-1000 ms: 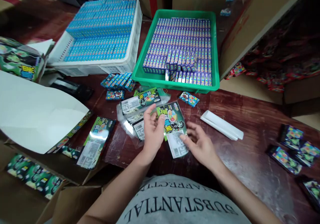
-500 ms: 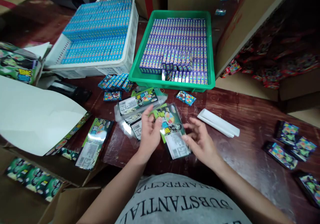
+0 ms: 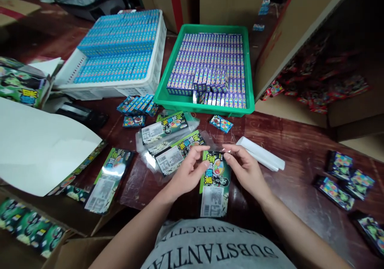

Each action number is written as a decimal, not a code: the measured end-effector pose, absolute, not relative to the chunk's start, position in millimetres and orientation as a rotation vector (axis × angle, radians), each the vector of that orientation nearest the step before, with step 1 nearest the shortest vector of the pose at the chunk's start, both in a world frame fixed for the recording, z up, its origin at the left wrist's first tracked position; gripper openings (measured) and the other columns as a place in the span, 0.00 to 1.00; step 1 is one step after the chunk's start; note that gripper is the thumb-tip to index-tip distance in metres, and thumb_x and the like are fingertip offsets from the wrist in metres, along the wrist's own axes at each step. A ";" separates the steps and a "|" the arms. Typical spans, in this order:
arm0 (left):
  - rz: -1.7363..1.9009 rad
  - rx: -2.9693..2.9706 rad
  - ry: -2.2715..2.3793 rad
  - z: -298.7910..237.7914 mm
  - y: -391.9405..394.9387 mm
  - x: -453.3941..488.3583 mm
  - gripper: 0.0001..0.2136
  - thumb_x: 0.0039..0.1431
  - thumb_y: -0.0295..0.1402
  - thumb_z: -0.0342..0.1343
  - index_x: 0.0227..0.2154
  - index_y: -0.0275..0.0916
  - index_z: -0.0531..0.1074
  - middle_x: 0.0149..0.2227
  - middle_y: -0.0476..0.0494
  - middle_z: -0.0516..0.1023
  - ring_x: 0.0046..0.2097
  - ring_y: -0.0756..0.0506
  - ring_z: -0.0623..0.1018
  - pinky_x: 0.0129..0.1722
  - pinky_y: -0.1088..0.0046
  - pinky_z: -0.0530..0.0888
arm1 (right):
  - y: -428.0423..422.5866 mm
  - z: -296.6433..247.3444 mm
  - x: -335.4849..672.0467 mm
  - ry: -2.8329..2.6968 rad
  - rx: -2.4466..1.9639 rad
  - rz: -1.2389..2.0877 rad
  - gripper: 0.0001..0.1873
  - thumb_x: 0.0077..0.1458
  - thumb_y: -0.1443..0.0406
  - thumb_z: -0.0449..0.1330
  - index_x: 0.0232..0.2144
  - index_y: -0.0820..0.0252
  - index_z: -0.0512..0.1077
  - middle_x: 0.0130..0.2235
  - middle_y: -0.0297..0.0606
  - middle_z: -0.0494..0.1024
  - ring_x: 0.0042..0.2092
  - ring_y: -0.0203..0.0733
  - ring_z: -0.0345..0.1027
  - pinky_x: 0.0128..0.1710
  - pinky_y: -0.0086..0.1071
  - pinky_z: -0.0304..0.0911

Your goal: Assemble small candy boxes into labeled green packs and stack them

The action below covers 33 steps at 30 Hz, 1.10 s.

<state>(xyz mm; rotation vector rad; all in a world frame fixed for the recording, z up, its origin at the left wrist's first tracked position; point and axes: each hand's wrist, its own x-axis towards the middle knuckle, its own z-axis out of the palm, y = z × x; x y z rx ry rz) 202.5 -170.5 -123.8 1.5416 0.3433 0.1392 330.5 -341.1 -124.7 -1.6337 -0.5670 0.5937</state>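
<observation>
A flat green-and-black printed candy pack in a clear plastic sleeve lies upright in front of me, with a pale label on its lower half. My left hand pinches the sleeve's upper left corner. At the upper right, my right hand has thumb and forefinger closed on the clear film above the pack's top edge. Just left of my left hand, similar sleeved packs overlap on the table. Another such pack rests farther left, beside an open carton.
Behind stand a green tray of small purple boxes and a white crate of blue boxes. A white paper roll lies right of my hands. Several small dark boxes sit farther right. A large carton rises at back right.
The sleeved pack has turned upright and come closer to my body. Both hands have shifted to its top edge, and my right hand has closed on the film.
</observation>
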 end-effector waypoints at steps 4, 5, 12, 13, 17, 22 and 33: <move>0.099 1.459 0.365 -125.7 -164.6 197.7 0.12 0.68 0.37 0.55 0.52 0.46 0.67 0.36 0.49 0.73 0.38 0.46 0.73 0.41 0.69 0.70 | -340.1 -128.7 320.1 -0.434 -1.474 0.610 0.22 0.60 0.59 0.65 0.54 0.46 0.66 0.51 0.37 0.80 0.52 0.42 0.75 0.53 0.41 0.72; 0.101 1.467 0.378 -125.6 -162.2 197.8 0.12 0.68 0.38 0.55 0.51 0.46 0.68 0.37 0.49 0.74 0.38 0.46 0.73 0.42 0.68 0.70 | -340.5 -130.6 317.3 -0.401 -1.459 0.616 0.19 0.59 0.59 0.66 0.52 0.47 0.68 0.52 0.37 0.80 0.54 0.43 0.74 0.54 0.41 0.71; 0.177 1.556 0.427 -126.5 -156.4 209.0 0.11 0.71 0.41 0.51 0.44 0.42 0.74 0.49 0.43 0.79 0.53 0.42 0.75 0.57 0.61 0.68 | -337.0 -130.2 323.0 -0.435 -1.576 0.745 0.16 0.65 0.57 0.61 0.54 0.48 0.76 0.57 0.36 0.79 0.59 0.45 0.72 0.65 0.49 0.62; 0.207 1.539 0.415 -127.6 -157.0 210.1 0.10 0.71 0.40 0.51 0.43 0.41 0.74 0.52 0.42 0.78 0.56 0.42 0.74 0.60 0.61 0.66 | -337.0 -129.0 325.7 -0.506 -1.597 0.737 0.16 0.65 0.58 0.60 0.54 0.47 0.77 0.58 0.35 0.78 0.61 0.45 0.70 0.66 0.49 0.60; 0.314 1.414 0.477 -129.1 -158.2 212.2 0.14 0.69 0.35 0.55 0.56 0.44 0.68 0.53 0.42 0.80 0.58 0.43 0.75 0.63 0.59 0.64 | -338.4 -128.5 331.8 -0.681 -1.654 0.591 0.18 0.65 0.61 0.61 0.56 0.45 0.76 0.58 0.36 0.79 0.61 0.45 0.70 0.66 0.47 0.61; 0.222 1.469 0.474 -114.8 -153.4 214.7 0.11 0.66 0.34 0.57 0.50 0.41 0.75 0.50 0.42 0.82 0.54 0.44 0.78 0.61 0.61 0.68 | -336.3 -125.5 340.1 -0.547 -1.624 0.684 0.24 0.61 0.60 0.65 0.59 0.47 0.73 0.51 0.37 0.83 0.51 0.43 0.78 0.57 0.45 0.71; 0.099 1.526 0.564 -96.7 -145.2 220.9 0.08 0.56 0.37 0.65 0.36 0.38 0.79 0.40 0.44 0.83 0.42 0.46 0.80 0.47 0.67 0.75 | -326.4 -100.8 356.9 -0.706 -1.692 0.817 0.11 0.58 0.56 0.67 0.38 0.54 0.79 0.42 0.38 0.83 0.43 0.42 0.77 0.46 0.39 0.71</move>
